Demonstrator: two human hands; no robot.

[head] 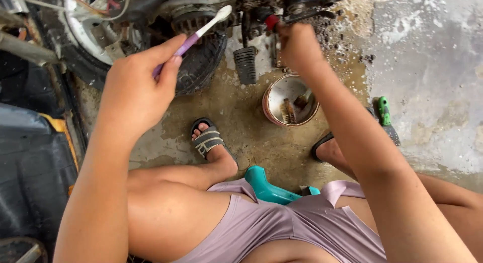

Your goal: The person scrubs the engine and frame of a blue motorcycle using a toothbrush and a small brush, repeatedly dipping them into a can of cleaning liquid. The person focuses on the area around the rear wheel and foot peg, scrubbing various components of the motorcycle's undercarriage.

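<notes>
Wet concrete [427,66] lies under the engine [211,14]. Left hand [133,89] pinches a toothbrush [198,31], shaft slanting up-right, bristles at the engine; right hand [299,46] closes on a red-tipped part [271,22].

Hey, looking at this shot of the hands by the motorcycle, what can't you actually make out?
Head view only:
- Right hand: its fingers are turned away, so the grip on the red-tipped tool is hidden.
- Motorcycle: cut off by the top edge.
- Toothbrush in the left hand: its handle end is covered by the fingers.
- Metal bowl: the brushes inside are too small to identify.
- Green-handled tool: its lower part is behind the right forearm.
</notes>
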